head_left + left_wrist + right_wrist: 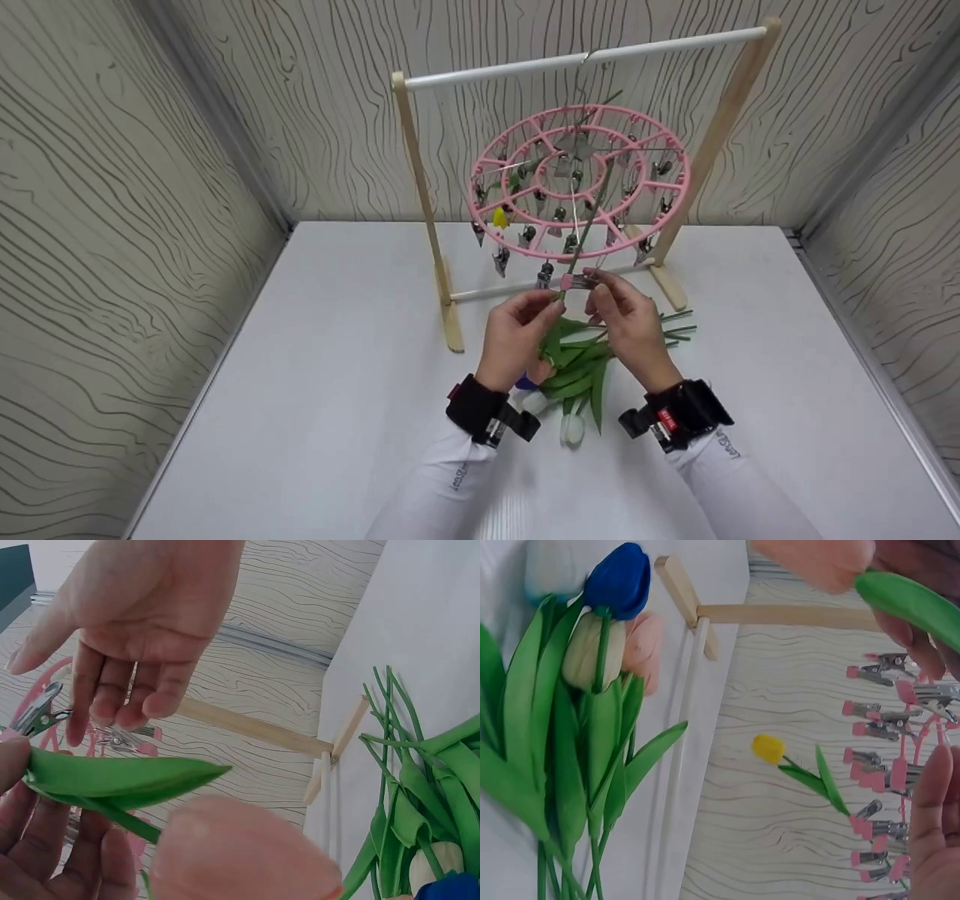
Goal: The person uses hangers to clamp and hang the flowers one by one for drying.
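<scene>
Between hands, pink tulip, stem slanting up, bloom apparently downward.

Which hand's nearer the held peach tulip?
Left. The left hand pinches the peach tulip by its stem; the right hand is off to the right of the stem, beside a metal clip.

Stand on table, clip ring hanging from its bar, tulip bunch in front, wall behind
</scene>
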`<state>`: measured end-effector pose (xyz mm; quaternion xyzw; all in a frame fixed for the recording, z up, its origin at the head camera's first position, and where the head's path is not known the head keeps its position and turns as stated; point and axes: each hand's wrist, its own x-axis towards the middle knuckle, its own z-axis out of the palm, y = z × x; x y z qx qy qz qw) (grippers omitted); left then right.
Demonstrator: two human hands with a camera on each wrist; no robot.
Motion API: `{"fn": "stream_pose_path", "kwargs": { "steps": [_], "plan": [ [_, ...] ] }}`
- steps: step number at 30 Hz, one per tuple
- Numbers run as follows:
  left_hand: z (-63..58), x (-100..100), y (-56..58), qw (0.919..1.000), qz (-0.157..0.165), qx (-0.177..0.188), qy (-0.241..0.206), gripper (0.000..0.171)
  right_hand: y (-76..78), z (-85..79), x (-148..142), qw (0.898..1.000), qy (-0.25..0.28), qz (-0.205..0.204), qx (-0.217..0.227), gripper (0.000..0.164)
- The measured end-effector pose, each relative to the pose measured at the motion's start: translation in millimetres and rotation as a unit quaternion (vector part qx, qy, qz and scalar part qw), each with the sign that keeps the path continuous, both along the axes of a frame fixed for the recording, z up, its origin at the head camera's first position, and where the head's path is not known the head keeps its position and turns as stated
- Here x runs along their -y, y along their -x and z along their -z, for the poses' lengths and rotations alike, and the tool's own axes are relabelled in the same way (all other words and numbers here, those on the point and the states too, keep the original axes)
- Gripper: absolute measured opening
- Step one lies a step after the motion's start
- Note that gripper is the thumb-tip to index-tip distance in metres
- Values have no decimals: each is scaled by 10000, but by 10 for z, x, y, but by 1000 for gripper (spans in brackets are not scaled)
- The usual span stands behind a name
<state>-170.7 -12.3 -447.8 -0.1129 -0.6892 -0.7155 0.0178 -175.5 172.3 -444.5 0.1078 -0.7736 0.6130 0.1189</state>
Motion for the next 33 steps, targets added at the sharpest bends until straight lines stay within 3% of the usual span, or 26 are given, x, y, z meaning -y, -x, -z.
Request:
{"fn": "stream_pose_path", "kwargs": {
  "steps": [9,20,28,33],
  "plan": [
    [63,-69,96,9984,127,-25,543,25,-12,9,-107,9966,-3,577,590,38],
    [63,-165,163,9958,278,-81,872,25,3,43,-248,9953,51,726,640,38],
    [112,-101,147,9963,384,17,771,29,24,86,-404,9941,10,938,539,38],
    [180,-36,139,9947,289,-113,980,28,26,117,-494,9930,-56,996,629,43]
  ]
}}
